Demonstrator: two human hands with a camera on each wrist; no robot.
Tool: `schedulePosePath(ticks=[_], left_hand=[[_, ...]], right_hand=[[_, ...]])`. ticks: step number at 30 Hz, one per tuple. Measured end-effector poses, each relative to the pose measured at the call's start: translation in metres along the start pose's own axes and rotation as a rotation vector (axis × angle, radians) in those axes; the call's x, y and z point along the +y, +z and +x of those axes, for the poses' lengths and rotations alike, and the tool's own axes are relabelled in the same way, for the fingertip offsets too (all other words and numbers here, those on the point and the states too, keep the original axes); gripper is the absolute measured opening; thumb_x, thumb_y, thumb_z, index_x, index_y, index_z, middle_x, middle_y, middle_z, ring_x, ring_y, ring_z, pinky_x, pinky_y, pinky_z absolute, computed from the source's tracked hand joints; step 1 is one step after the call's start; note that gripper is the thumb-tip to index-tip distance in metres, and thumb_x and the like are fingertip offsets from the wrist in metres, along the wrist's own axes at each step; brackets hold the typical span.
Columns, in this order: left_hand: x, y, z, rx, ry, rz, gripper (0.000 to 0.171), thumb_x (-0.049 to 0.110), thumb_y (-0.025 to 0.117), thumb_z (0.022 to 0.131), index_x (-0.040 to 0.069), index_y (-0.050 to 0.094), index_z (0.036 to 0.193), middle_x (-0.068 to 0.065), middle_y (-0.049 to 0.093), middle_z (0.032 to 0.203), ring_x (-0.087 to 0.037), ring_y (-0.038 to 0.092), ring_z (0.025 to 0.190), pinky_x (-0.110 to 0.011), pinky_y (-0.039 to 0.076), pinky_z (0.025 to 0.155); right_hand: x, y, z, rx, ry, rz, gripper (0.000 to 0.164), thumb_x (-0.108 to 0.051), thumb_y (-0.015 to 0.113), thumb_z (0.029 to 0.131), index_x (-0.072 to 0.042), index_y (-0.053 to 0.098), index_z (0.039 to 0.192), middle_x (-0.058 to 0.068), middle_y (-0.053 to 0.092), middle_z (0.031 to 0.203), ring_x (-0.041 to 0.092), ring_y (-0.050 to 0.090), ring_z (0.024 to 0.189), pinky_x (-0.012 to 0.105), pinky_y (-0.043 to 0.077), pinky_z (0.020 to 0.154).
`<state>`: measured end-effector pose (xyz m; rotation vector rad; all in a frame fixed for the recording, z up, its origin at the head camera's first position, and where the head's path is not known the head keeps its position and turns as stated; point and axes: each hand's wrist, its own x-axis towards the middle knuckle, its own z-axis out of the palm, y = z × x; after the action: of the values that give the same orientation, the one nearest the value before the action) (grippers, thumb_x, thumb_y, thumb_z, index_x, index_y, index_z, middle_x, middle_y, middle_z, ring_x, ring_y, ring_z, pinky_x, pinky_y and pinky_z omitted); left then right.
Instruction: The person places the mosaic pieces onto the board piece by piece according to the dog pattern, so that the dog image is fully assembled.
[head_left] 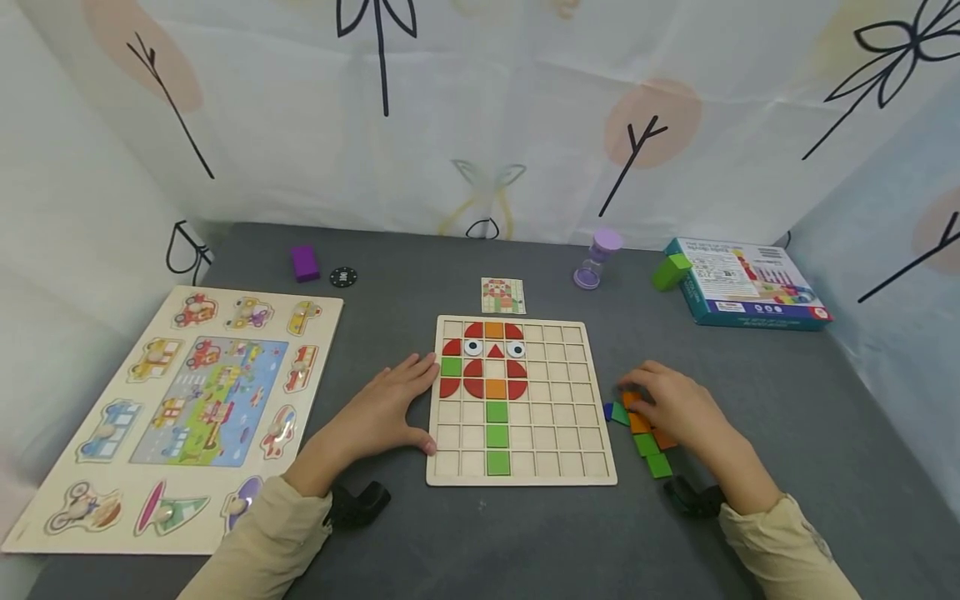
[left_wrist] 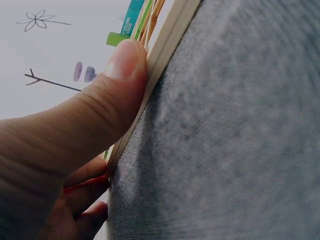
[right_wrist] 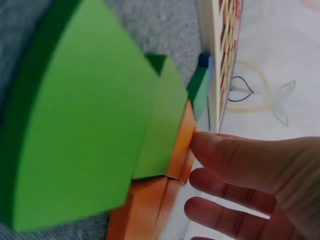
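A wooden grid board [head_left: 562,400] lies at the middle of the table, with red, orange and green tiles and two eye tiles set in some of its squares. My left hand [head_left: 390,408] rests at its left edge, fingers spread, the thumb [left_wrist: 125,65] against the rim in the left wrist view. To the right of the board my right hand [head_left: 675,404] is over a small cluster of loose tiles. Its thumb tip meets an orange tile [right_wrist: 182,140] in the right wrist view, with the other fingers loosely bent. Green tiles [head_left: 652,454] lie just in front.
A picture card [head_left: 502,296] lies behind the board, near a purple sand timer [head_left: 592,262]. Back right are a game box [head_left: 753,287] and a green block [head_left: 670,272]. A large vehicle puzzle [head_left: 292,312] covers the left side; a purple block [head_left: 304,263] and black disc [head_left: 343,277] lie behind it.
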<state>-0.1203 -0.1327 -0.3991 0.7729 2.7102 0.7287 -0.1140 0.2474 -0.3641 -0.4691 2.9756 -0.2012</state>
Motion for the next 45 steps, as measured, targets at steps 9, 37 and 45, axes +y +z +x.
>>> schedulePosePath(ticks=[9,37,45], left_hand=[[0.002,-0.001,0.0,0.002,-0.005,0.0,0.102,0.044,0.079,0.056,0.006,0.031,0.138,-0.008,0.024,0.145,-0.028,0.016,0.135,-0.053,0.017,0.105],[0.002,0.0,0.001,0.01,-0.002,0.012,0.101,0.044,0.079,0.057,0.007,0.031,0.138,-0.007,0.024,0.146,-0.028,0.016,0.135,-0.052,0.017,0.105],[0.003,-0.002,0.0,0.008,-0.009,0.008,0.102,0.045,0.079,0.056,0.007,0.032,0.138,-0.008,0.025,0.145,-0.028,0.017,0.135,-0.052,0.017,0.105]], right_hand=[[0.005,0.001,0.001,-0.035,0.026,-0.026,0.027,-0.017,0.069,0.077,-0.009,0.065,0.102,0.007,0.06,0.098,0.024,0.057,0.088,0.045,0.048,0.073],[-0.107,0.019,0.032,0.083,-0.394,0.002,0.017,-0.025,0.072,0.074,-0.02,0.068,0.089,-0.008,0.058,0.085,0.006,0.051,0.072,0.022,0.046,0.063],[-0.107,0.014,0.031,0.067,-0.358,0.034,0.02,-0.025,0.072,0.074,-0.022,0.067,0.092,-0.009,0.058,0.088,0.005,0.051,0.074,0.021,0.045,0.063]])
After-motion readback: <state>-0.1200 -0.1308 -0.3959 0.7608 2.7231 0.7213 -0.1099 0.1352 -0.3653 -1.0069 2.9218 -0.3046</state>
